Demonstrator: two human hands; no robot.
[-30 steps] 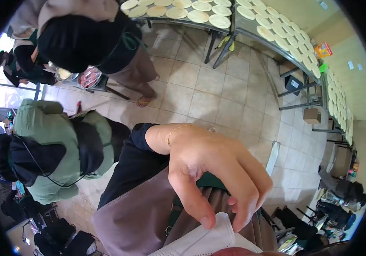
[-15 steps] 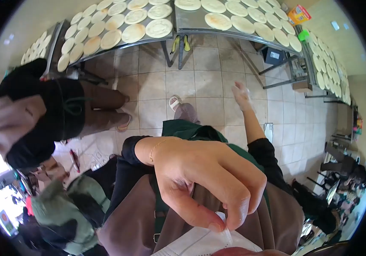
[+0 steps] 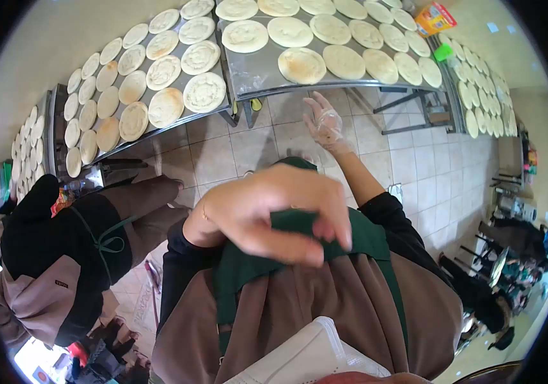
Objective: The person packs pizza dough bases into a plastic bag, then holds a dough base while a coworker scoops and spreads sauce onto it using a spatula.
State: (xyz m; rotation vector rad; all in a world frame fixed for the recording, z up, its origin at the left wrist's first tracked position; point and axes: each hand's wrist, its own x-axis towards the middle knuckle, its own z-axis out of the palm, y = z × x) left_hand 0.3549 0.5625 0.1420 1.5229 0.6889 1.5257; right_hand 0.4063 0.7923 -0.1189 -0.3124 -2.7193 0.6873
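My bare left hand (image 3: pixel 274 211) hovers in front of my green apron (image 3: pixel 248 275), thumb and fingers apart, with nothing between them; its fingers are a little blurred. Below it is the white face mask (image 3: pixel 293 352) that I wear, apart from the hand. My right hand (image 3: pixel 326 127), in a clear plastic glove, stretches forward with its fingers spread and holds nothing. Just beyond it stands a metal table (image 3: pixel 255 73) bearing round flatbreads (image 3: pixel 302 65), some with browned spots.
A second table at left carries rows of flatbreads (image 3: pixel 166 107), and more flatbreads (image 3: pixel 480 115) lie at far right. An orange pouch (image 3: pixel 435 19) and a green object (image 3: pixel 443 52) sit at a table corner. A co-worker (image 3: pixel 37 221) stands at my left.
My left hand has let go of the face mask and moved up and away from it, its fingers parting. My right hand has swung inward to the left. The tables appear closer.
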